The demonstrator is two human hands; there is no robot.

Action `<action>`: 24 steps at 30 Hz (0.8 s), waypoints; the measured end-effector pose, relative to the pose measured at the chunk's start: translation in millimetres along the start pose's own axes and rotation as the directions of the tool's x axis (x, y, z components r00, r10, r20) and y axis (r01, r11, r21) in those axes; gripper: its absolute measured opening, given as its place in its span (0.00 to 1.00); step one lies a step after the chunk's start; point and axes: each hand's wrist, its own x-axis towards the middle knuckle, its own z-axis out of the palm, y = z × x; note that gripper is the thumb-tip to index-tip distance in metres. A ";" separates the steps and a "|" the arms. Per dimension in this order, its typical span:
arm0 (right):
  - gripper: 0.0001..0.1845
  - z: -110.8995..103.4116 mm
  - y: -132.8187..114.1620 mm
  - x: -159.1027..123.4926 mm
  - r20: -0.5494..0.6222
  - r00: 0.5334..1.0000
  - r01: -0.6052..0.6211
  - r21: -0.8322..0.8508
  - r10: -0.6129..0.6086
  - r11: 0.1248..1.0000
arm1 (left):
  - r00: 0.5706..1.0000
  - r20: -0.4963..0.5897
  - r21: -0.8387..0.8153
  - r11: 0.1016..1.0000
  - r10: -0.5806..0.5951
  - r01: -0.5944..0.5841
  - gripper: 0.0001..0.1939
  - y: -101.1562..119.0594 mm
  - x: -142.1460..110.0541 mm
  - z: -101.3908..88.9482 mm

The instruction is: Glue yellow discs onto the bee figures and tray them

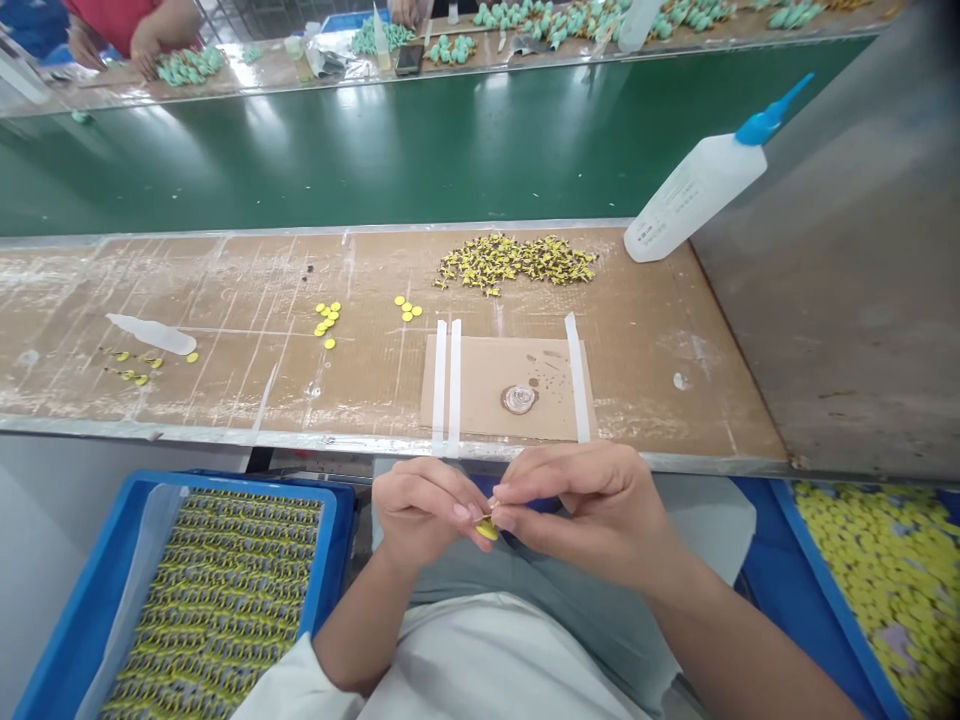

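Note:
Over my lap, just off the bench's front edge, my two hands meet at the fingertips. My left hand [424, 505] pinches a small yellow disc [487, 531]. My right hand [592, 510] is closed in a pinch beside it, thumb and forefinger on a tiny piece at the disc that I cannot make out. In front of them lies a cardboard sheet [480, 385] with white tape strips and a whitish glue-like blob [519, 399]. Behind it is a pile of small yellow-and-dark pieces [517, 263]. Loose yellow discs [328, 320] sit further left.
A white bottle with a blue nozzle [694, 195] leans by the metal panel [840, 260] at right. Blue trays hold rows of yellow-and-dark pieces [225, 590] at left and yellow discs [885, 570] at right. Across the green belt [375, 150] a co-worker's hands [146, 50] touch mint-green pieces.

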 end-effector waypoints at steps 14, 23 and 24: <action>0.18 -5.8 2.7 -1.2 -0.023 0.987 0.159 0.010 -0.159 0.987 | 0.994 -0.108 0.317 0.949 0.032 0.003 0.22 13.4 -9.4 11.1; 0.21 -0.8 0.7 -1.7 -0.097 0.954 0.273 -0.095 -0.282 0.957 | 0.977 -0.195 0.447 0.894 0.091 0.006 0.23 17.3 -14.3 19.0; 0.21 -0.2 0.3 -2.3 -0.108 0.946 0.291 -0.126 -0.305 0.948 | 0.975 -0.195 0.473 0.881 0.101 0.003 0.23 17.8 -15.0 20.0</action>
